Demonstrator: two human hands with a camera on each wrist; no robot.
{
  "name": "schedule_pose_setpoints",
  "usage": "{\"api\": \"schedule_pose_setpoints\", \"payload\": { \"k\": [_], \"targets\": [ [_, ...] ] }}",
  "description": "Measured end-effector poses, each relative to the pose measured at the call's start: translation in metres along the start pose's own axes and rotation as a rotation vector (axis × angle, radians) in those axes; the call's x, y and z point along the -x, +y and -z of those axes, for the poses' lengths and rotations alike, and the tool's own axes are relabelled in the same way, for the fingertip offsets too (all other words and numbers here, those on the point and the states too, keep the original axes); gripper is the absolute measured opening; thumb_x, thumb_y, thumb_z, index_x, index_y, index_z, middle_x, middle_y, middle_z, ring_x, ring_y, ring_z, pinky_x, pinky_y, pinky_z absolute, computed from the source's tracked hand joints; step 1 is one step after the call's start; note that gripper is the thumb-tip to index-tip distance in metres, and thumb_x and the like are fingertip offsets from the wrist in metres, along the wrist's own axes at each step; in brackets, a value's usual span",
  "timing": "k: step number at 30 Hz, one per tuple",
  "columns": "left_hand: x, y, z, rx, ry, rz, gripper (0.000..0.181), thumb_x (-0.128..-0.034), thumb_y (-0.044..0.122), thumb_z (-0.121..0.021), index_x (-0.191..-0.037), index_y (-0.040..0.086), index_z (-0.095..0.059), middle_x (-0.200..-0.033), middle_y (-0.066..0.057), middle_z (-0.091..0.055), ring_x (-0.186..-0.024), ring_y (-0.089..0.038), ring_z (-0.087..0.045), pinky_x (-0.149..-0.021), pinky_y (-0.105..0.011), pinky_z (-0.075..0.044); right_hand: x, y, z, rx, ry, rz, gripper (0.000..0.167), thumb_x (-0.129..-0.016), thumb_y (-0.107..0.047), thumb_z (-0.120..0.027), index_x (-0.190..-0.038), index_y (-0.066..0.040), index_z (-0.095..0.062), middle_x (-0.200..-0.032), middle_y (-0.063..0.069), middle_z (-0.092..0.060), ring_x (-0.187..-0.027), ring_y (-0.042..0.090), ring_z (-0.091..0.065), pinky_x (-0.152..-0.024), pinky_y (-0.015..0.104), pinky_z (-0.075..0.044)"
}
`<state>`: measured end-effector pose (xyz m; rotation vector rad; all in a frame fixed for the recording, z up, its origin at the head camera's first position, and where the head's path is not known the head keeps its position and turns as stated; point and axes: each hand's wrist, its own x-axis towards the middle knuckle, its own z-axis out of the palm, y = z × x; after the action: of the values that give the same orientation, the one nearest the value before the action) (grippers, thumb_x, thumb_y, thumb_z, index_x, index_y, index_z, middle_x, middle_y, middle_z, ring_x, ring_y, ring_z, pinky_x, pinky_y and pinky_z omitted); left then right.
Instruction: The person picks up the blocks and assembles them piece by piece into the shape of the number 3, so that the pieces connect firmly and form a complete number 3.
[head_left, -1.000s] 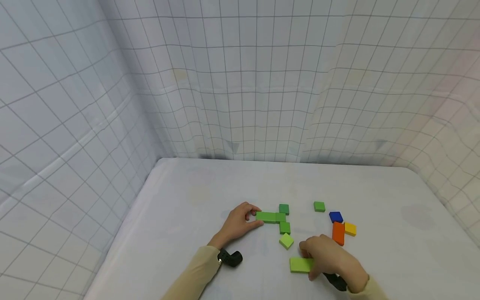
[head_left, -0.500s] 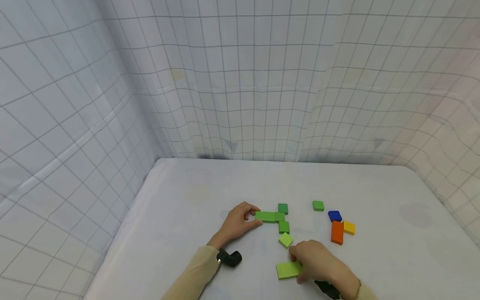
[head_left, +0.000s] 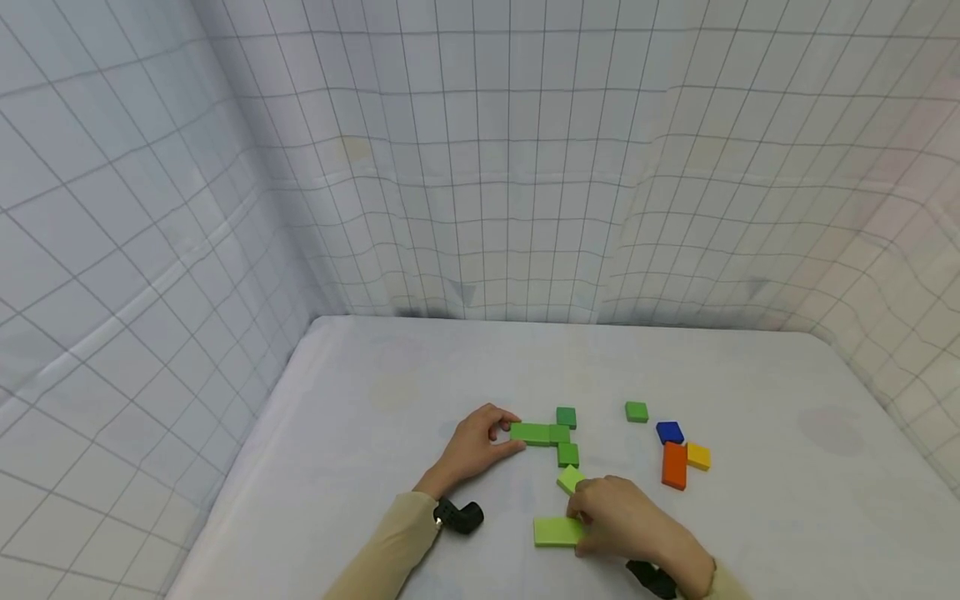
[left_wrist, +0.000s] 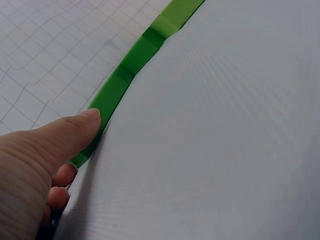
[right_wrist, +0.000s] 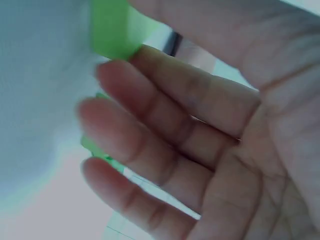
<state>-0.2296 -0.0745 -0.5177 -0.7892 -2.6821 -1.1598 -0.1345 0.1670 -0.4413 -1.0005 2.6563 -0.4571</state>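
My left hand (head_left: pixel 476 443) pinches the left end of a flat green rectangular block (head_left: pixel 530 433) between thumb and fingers. The left wrist view shows the thumb (left_wrist: pixel 75 131) along its side. Small green square blocks (head_left: pixel 567 455) adjoin its right end in a short upright row. Just below them sits a light-green square block (head_left: pixel 568 478), turned cornerwise. Nearer me, my right hand (head_left: pixel 626 518) pinches a lime-green rectangular block (head_left: pixel 555 532) by its right end. Its thumb and index finger are on that block in the right wrist view, the other fingers extended alongside.
To the right on the white table (head_left: pixel 390 367) lie a lone green square (head_left: pixel 637 412), a blue block (head_left: pixel 670 432), an orange-red rectangular block (head_left: pixel 674 465) and a yellow square (head_left: pixel 698 456). White grid-patterned curtains (head_left: pixel 480 167) enclose the back and sides.
My right hand has slid left with the lime-green rectangular block, which tilted midway and now lies level. The left hand and its green block have stayed put.
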Motion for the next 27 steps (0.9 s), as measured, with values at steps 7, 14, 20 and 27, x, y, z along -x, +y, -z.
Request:
{"api": "schedule_pose_setpoints", "payload": {
  "k": [7, 14, 20, 27],
  "targets": [
    [0.0, 0.001, 0.001, 0.003, -0.003, 0.001, 0.034, -0.0828, 0.037, -0.074, -0.11, 0.017, -0.067, -0.088, 0.01, -0.052, -0.069, -0.006, -0.043, -0.062, -0.024, -0.038, -0.008, -0.001, -0.006, 0.022, 0.092, 0.059, 0.03, -0.069, -0.032, -0.085, -0.088, -0.012, -0.075, -0.074, -0.013, -0.048, -0.063, 0.001, -0.04, -0.06, 0.023, -0.039],
    [0.0, 0.001, 0.001, 0.006, 0.005, -0.002, 0.033, -0.0824, 0.037, -0.074, -0.109, 0.018, -0.067, -0.087, 0.011, -0.052, -0.068, -0.005, -0.044, -0.062, -0.023, -0.038, -0.013, 0.001, -0.008, 0.067, 0.158, 0.09, 0.033, -0.069, -0.038, -0.084, -0.087, -0.012, -0.076, -0.076, -0.012, -0.047, -0.065, 0.002, -0.039, -0.061, 0.023, -0.037],
    [0.0, 0.0, 0.001, 0.001, 0.005, -0.003, 0.034, -0.0825, 0.037, -0.074, -0.109, 0.018, -0.067, -0.088, 0.011, -0.052, -0.068, -0.005, -0.044, -0.062, -0.024, -0.038, -0.02, 0.006, -0.013, 0.109, 0.224, 0.117, 0.035, -0.07, -0.044, -0.082, -0.088, -0.015, -0.075, -0.079, -0.013, -0.042, -0.07, 0.005, -0.037, -0.065, 0.025, -0.033],
    [0.0, 0.001, 0.001, 0.003, 0.001, 0.001, 0.034, -0.0825, 0.037, -0.074, -0.11, 0.017, -0.067, -0.087, 0.01, -0.052, -0.068, -0.006, -0.043, -0.061, -0.024, -0.038, -0.027, 0.012, -0.016, 0.107, 0.255, 0.099, 0.035, -0.07, -0.046, -0.081, -0.089, -0.016, -0.075, -0.081, -0.014, -0.04, -0.076, 0.006, -0.037, -0.069, 0.027, -0.033]
  ]
}}
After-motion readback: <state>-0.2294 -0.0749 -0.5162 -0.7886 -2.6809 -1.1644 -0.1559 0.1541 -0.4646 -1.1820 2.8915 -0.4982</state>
